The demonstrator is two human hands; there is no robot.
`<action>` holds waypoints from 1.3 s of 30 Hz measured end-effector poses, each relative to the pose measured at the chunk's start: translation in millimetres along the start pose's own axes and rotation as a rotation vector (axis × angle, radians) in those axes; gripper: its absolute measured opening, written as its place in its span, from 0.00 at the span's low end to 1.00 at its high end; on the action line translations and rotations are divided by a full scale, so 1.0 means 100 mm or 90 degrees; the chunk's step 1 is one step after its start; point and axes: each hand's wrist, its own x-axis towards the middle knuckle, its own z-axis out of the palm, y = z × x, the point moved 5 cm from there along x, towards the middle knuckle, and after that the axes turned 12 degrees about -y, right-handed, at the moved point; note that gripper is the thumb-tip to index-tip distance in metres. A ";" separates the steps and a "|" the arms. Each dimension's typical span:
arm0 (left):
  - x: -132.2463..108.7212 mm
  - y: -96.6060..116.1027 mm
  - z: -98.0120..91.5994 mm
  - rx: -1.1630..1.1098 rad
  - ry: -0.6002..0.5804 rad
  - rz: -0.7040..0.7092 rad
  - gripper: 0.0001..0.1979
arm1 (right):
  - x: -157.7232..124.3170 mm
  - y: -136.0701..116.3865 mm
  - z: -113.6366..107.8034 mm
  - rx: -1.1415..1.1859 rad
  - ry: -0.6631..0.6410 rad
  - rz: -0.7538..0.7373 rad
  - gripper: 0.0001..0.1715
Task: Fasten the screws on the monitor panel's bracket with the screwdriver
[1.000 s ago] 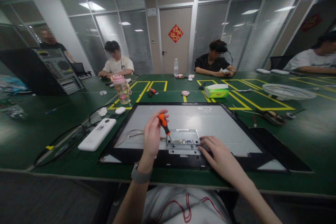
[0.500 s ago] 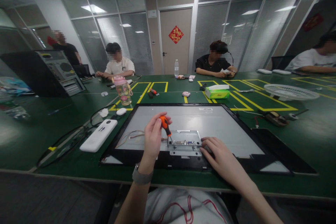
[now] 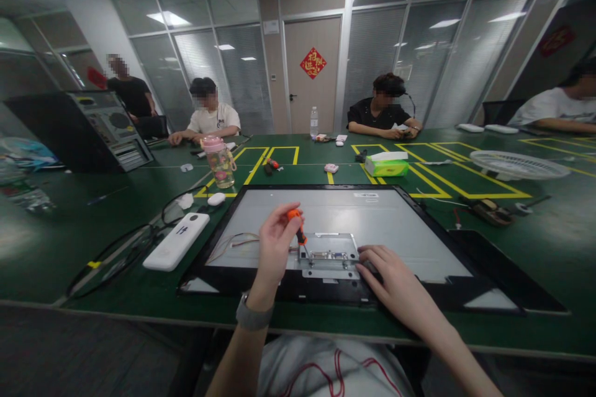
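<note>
My left hand (image 3: pixel 275 239) is closed round the handle of an orange and black screwdriver (image 3: pixel 295 221). The screwdriver tilts, its shaft reaching down to the left part of a silver metal bracket (image 3: pixel 328 239) that carries a row of connector ports. At the bracket's right edge, my right hand (image 3: pixel 390 272) grips it between the thumb and the bent fingers. The bracket sits on the back of a flat display panel (image 3: pixel 372 217) with a black frame, which lies on the table. Thin wires (image 3: pixel 239 239) run left from the bracket.
Left of the panel are a white power bank (image 3: pixel 177 242), black cables (image 3: pixel 109 260) and a pink-lidded bottle (image 3: pixel 218 161). A black computer case (image 3: pixel 69 133) stands far left. A tissue pack (image 3: pixel 386 164) lies behind the panel, a black slab (image 3: pixel 507 273) to its right. Several people sit or stand beyond.
My left hand has turned at the wrist, and the screwdriver handle has shifted slightly right and down. The right hand stays at the bracket's edge. The standing person has moved slightly right.
</note>
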 end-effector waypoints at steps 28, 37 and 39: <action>0.02 0.09 0.02 -0.051 0.031 0.020 0.13 | -0.01 -0.03 -0.04 -0.008 0.016 0.001 0.07; 0.01 0.10 -0.01 -0.005 0.049 0.051 0.07 | 0.00 -0.03 -0.02 -0.010 -0.005 0.013 0.07; 0.02 0.09 -0.01 -0.035 0.042 0.038 0.09 | 0.00 -0.03 -0.02 -0.006 -0.009 0.014 0.07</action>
